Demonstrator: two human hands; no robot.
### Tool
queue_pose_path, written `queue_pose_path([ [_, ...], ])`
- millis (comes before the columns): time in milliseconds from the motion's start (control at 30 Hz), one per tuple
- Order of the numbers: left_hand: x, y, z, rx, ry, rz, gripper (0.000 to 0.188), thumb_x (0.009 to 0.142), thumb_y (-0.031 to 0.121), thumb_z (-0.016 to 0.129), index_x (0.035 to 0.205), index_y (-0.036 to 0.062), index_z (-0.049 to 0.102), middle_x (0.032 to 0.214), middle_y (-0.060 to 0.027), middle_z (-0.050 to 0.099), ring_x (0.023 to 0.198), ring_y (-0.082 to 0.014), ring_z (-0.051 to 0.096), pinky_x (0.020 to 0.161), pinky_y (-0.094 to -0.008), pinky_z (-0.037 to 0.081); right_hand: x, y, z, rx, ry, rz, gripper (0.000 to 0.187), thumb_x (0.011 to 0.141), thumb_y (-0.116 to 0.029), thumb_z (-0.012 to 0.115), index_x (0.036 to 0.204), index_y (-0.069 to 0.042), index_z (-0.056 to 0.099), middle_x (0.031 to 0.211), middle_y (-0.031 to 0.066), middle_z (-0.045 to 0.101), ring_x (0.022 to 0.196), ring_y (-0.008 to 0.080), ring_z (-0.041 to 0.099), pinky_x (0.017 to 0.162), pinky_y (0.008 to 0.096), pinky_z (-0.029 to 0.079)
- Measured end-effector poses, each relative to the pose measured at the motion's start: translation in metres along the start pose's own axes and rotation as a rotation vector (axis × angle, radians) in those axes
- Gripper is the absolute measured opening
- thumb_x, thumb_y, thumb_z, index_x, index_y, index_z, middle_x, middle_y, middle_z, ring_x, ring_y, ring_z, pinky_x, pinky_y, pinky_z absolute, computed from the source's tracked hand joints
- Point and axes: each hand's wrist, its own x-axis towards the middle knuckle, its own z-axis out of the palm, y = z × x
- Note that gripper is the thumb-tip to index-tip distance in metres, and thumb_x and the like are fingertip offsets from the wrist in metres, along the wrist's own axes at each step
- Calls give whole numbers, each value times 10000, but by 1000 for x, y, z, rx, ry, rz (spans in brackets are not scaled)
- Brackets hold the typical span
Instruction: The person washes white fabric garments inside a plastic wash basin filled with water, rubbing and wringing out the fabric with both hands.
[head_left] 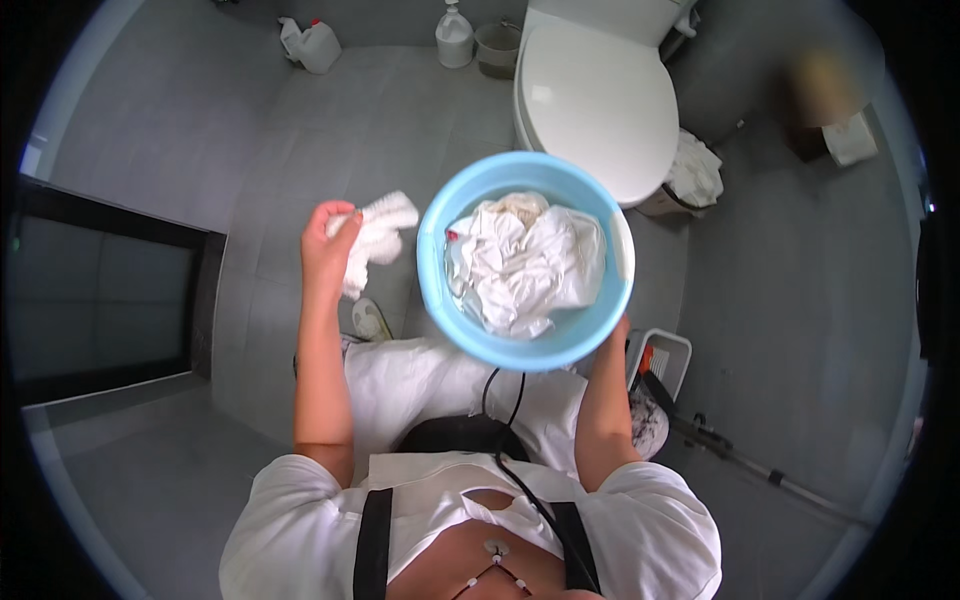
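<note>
My left hand [328,243] is closed around a small white fluffy cloth [378,235], which hangs from the fingers left of a basin. The round light-blue basin [437,290] is above my knees, tilted a little. In it lies a crumpled heap of wet white fabric [520,265], with a beige piece at its far side and a small red spot at its left. My right hand [617,335] holds the basin at its near right side; most of its fingers are hidden beneath the basin.
Beyond the basin stands a white toilet [598,105], its lid down, with a filled waste bin [692,175] beside it. A pump bottle [454,38], a grey bucket [497,50] and a white jug [318,47] line the far wall. A long-handled pole [740,458] lies at right.
</note>
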Motion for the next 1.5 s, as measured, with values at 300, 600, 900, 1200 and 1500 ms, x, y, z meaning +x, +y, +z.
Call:
queue_pose_path([
  [300,-67,50,14,-354,119,172,176,754,53,570,917,23,512,805,-56,539,702,-103,510,615,-223,428,-80,66,-81,-385,-5,203,123,801,-227,531,862,-137,587,617,-22,528,559,105,505,453,276,395],
  [600,-87,74,31,-331,76,230,183,764,47,565,934,19,503,823,-42,528,723,-92,508,635,-214,430,-65,130,-99,-1635,-784,-426,239,681,-166,602,916,-132,626,851,105,619,772,250,579,701,328,464],
  [900,-80,67,42,-347,59,206,178,774,24,539,947,34,497,884,-28,497,789,-89,493,678,-215,430,-110,221,-97,-1827,-975,-48,205,718,-179,584,898,-86,615,790,93,616,737,222,574,661,313,458],
  [1200,-45,51,66,-464,-39,101,188,762,7,538,943,28,491,881,-29,500,781,-85,491,695,-221,430,-125,226,-81,-1758,-841,165,183,740,-185,569,876,-69,608,754,84,606,683,205,565,605,304,451],
  [1500,0,62,107,-357,-284,-14,161,758,19,562,908,19,503,841,-34,540,750,-75,510,653,-207,435,-94,210,-28,-1647,-777,272,174,761,-191,555,854,-52,600,718,75,596,629,189,556,549,294,444],
])
